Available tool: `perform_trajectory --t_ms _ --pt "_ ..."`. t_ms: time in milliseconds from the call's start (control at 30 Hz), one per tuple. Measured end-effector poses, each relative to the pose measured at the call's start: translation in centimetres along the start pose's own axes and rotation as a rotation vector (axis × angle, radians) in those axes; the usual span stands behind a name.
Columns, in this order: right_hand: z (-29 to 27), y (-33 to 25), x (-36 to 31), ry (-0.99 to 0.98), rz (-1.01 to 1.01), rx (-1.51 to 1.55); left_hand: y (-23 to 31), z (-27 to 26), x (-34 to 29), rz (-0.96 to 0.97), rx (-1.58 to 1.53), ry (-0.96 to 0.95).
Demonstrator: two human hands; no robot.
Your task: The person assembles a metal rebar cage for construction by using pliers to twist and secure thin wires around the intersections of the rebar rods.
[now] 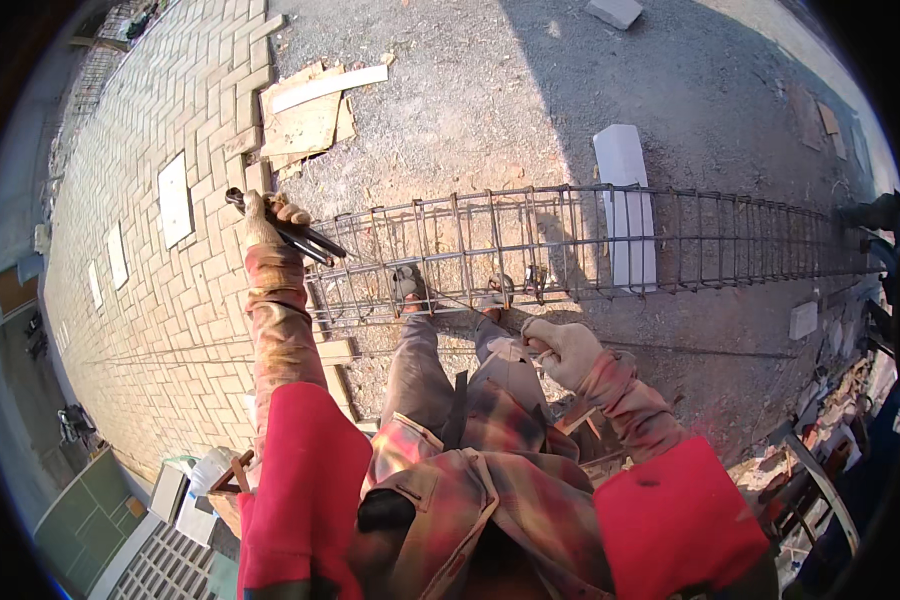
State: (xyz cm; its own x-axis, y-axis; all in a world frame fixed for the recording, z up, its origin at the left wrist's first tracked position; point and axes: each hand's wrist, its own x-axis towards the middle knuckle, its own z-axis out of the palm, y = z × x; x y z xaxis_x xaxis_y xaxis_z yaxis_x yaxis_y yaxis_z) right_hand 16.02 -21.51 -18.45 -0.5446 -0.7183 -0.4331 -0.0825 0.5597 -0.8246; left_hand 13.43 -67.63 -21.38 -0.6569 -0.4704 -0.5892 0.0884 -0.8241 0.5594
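My left hand (270, 218), in a pale work glove, is wrapped round a pair of dark pliers (310, 240) above the left end of a long steel rebar cage (490, 240). The pliers' two handles point right, toward the bars. The cage runs across in front of my feet, its long bars ringed by several square stirrups. My right hand (565, 355), also gloved, is closed with its fingers pinched together over my right thigh, on the near side of the cage. Whatever it pinches is too thin to make out.
Herringbone paving (200, 290) covers the left; gravelly ground (450, 100) lies beyond the cage. Flattened cardboard (305, 125) sits at the paving's edge. A white block (625, 220) passes under the cage. At the far right another person (875, 215) is partly visible beside the cage's end, near rubble.
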Motion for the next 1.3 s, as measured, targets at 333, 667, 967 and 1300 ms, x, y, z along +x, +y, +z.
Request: perform_trajectory --t_ms 333,667,967,1300 --pt "-2.3 -2.9 -3.5 0.317 0.072 -0.138 5.8 6.3 -12.4 0.143 -0.234 -0.568" --pt "-1.7 -5.7 -3.2 0.509 0.107 -0.386 11.1 6.0 -16.6 0.087 -0.232 -0.846" --pt "2.1 -15.5 1.2 1.126 -0.376 0.723 13.8 6.8 -16.6 0.280 0.077 -0.681" --pt "9.1 -31.4 5.0 0.889 -0.203 -0.048 5.0 13.6 -22.3 0.293 0.474 -0.683"
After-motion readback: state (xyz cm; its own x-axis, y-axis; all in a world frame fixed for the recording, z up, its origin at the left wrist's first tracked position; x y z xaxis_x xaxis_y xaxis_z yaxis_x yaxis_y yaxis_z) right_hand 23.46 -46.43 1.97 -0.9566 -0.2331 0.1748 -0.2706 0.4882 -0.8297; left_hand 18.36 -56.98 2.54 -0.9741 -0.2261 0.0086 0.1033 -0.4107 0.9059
